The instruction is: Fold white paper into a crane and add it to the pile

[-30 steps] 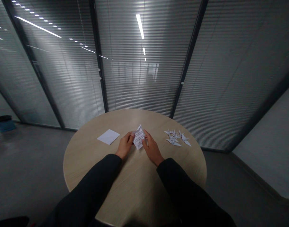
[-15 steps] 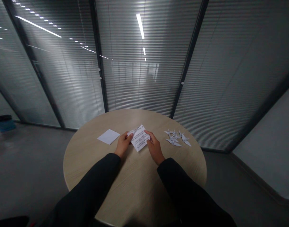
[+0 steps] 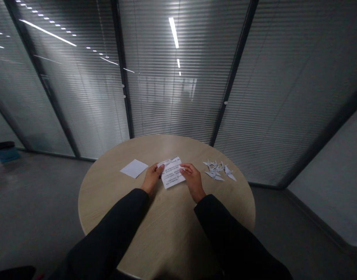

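A squarish sheet of paper (image 3: 171, 174) with lines of printed text is held over the middle of the round table. My left hand (image 3: 152, 177) pinches its left edge, thumb on top of the print. At the right edge, my right hand (image 3: 192, 180) has its bent fingers and thumb closed on the paper; part of the grip is hidden. Blank white square paper (image 3: 134, 168) lies flat to the left of my left hand. Beyond my right hand sits a small cluster of folded white paper cranes (image 3: 215, 171).
The light wooden round table (image 3: 166, 237) has a curved edge all around. Behind it rises a glass partition with blinds (image 3: 172, 112) and dark frames. A blue bin (image 3: 5, 152) with a dark rim stands on the floor at far left.
The printed paper has turned in my hands, from standing on a corner to lying more squarely. My right hand has shifted slightly right and its fingers have changed position. My left hand stays put.
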`<state>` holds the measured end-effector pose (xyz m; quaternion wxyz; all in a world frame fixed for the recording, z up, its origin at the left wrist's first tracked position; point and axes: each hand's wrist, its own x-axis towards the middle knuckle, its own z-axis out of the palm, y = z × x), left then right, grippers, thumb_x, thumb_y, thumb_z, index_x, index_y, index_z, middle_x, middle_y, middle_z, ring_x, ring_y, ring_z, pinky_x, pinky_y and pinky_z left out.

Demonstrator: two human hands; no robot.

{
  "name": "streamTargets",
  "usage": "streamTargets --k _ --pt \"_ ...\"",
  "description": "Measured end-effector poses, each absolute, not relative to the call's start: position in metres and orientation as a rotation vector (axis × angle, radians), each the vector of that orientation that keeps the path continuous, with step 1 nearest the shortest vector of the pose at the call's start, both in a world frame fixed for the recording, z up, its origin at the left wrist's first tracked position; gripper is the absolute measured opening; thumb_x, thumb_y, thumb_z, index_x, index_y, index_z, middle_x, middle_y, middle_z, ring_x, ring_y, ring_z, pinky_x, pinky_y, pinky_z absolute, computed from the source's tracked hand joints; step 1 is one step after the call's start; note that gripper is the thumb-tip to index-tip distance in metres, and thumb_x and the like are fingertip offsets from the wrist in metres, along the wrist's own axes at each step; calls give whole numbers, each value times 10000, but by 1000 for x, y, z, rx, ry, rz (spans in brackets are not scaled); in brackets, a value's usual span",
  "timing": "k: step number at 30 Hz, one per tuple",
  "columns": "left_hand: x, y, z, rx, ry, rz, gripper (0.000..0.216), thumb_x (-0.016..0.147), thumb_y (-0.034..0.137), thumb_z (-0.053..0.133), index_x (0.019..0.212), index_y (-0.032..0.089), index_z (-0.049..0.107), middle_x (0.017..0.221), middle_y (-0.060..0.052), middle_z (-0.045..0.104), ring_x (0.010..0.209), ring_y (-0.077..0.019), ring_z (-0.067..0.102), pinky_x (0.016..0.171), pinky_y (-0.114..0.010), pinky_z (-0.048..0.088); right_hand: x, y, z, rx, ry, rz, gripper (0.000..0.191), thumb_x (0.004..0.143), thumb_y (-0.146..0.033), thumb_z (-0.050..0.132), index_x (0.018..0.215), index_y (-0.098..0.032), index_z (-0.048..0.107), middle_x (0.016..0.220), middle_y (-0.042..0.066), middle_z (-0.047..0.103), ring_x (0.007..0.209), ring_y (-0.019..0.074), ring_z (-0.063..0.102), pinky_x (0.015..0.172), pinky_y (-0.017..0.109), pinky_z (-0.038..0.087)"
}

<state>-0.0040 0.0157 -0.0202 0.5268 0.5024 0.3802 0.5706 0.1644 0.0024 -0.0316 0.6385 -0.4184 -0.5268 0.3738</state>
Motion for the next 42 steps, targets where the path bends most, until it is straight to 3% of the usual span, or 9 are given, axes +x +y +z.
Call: streamTargets --k 9,12,14,18,21,25,34,42 --pt "-2 12 -14 1012 823 1364 288 730 344 689 842 80 667 797 -124 703 679 -183 638 689 -312 495 163 -4 -27 -926 -1120 972 252 646 -333 730 790 -207 566 714 13 702 709 203 673 660 321 515" --pt "-4 15 -17 1021 835 1369 274 732 336 686 827 79 668 770 -117 700 655 -176 632 661 -299 493 164 -2 -31 -962 -1115 990 310 651 -324 726 854 -220 515 726 12 703 691 205 674 644 327 520" --pt "-5 18 -20 1071 862 1360 285 717 351 698 809 83 670 731 -105 695 620 -170 622 619 -287 483 166 2 -35 -991 -1140 953 398 656 -321 722 965 -230 488 785 21 703 726 212 678 668 347 528" --pt "-5 18 -25 1213 878 1193 296 672 384 727 756 106 672 676 -89 687 577 -174 614 555 -273 456 168 7 -39 -1012 -1287 734 565 684 -304 697 1192 -238 458 1115 92 649 1015 222 628 881 400 491" --pt "-3 15 -26 1268 880 1081 298 647 392 736 747 119 667 648 -76 678 558 -179 619 529 -268 445 168 6 -37 -1082 -1483 536 373 735 -281 645 1101 -229 589 1133 80 637 1068 217 590 943 391 446" --pt "-1 13 -26 1299 905 1087 308 616 374 759 751 117 660 643 -76 678 537 -179 617 499 -258 436 168 0 -33 -1148 -1673 391 123 784 -266 594 847 -214 686 882 48 667 847 197 627 804 343 484" --pt "-1 15 -24 1312 978 1151 233 583 290 770 712 123 671 612 -72 675 557 -197 619 479 -247 411 161 -8 -27 -1133 -1706 261 122 802 -236 595 850 -224 707 840 52 656 810 198 616 769 329 483" --pt "-3 14 -23 1298 968 1169 305 664 409 698 737 120 635 582 -36 627 481 -145 566 468 -240 404 159 -12 -29 -1066 -1844 244 217 833 -194 555 985 -227 706 924 63 645 895 201 598 837 346 474"
